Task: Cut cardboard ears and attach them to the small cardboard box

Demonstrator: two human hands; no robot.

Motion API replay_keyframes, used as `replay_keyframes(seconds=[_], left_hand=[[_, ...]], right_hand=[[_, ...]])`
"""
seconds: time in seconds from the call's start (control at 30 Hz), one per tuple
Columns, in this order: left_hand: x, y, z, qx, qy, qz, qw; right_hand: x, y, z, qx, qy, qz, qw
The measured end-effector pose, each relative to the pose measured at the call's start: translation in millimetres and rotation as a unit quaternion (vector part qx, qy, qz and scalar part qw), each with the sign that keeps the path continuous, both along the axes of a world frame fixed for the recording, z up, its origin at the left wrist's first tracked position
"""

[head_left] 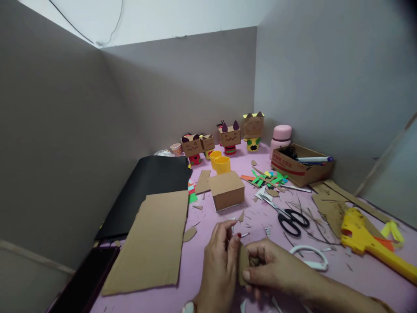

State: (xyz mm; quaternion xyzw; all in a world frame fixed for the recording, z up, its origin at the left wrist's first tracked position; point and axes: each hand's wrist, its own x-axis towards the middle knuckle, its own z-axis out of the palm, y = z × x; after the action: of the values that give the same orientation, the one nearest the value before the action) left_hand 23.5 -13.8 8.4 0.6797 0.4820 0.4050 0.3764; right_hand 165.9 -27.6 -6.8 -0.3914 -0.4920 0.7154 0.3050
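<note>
Near the front of the table I hold a small brown piece of cardboard [243,266] between my two hands. My right hand [272,266] pinches its lower part with thumb and bent fingers. My left hand [220,263] is closed at its left edge, the thumb along the piece; part of the cardboard is hidden by the fingers. Just beyond my hands sits a closed cardboard box [227,184]. Black-handled scissors [289,217] lie open to the right, and a white ring-shaped tool [311,256] rests beside my right forearm.
A large cardboard sheet [156,243] and black sheets [146,187] lie left, near a dark phone-like slab [84,278]. A yellow glue gun [361,234] and open carton [301,169] are right. Behind stand yellow rings [223,165], a pink bottle [280,137] and several cardboard-headed figures [230,137].
</note>
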Motion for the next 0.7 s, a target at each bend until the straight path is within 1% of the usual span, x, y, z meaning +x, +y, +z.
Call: replay_keyframes(seconds=[0.1,0.17,0.23,0.3,0.37,0.47,0.57,0.63,0.7], left_hand=[[2.0,0.1,-1.5,0.008,-0.008,0.023,1.0],[3.8,-1.9,-2.5,0.003,-0.029,0.034,0.999],[5.7,-4.7,-3.6,-0.018,-0.066,0.042,0.997],[7.3,-6.5,-4.7,-0.054,-0.116,0.041,0.991],[7.8,-5.8,-5.3,-0.101,-0.173,0.028,0.979],[4.9,-0.2,-3.6,-0.182,-0.251,0.009,0.951],[-0.8,6.4,0.5,-0.245,-0.284,-0.021,0.927],[-4.0,9.8,2.1,-0.258,-0.278,-0.055,0.924],[-5.4,12.4,1.4,-0.237,-0.256,-0.1,0.932]], right_hand=[[-4.9,-2.5,-2.6,-0.005,0.018,-0.017,1.0],[-8.3,-4.7,-3.0,-0.008,0.026,-0.03,0.999],[-11.1,-6.9,-3.0,-0.009,0.022,-0.038,0.999],[-12.7,-8.0,-2.8,-0.008,0.013,-0.047,0.999],[-12.2,-7.6,-2.1,-0.012,0.012,-0.055,0.998],[-6.8,-4.0,0.8,-0.032,0.008,-0.061,0.998],[1.9,0.8,5.1,-0.03,0.003,-0.078,0.997],[6.9,3.3,7.2,-0.018,0.004,-0.095,0.995],[10.3,5.3,7.8,-0.006,0.005,-0.108,0.994]])
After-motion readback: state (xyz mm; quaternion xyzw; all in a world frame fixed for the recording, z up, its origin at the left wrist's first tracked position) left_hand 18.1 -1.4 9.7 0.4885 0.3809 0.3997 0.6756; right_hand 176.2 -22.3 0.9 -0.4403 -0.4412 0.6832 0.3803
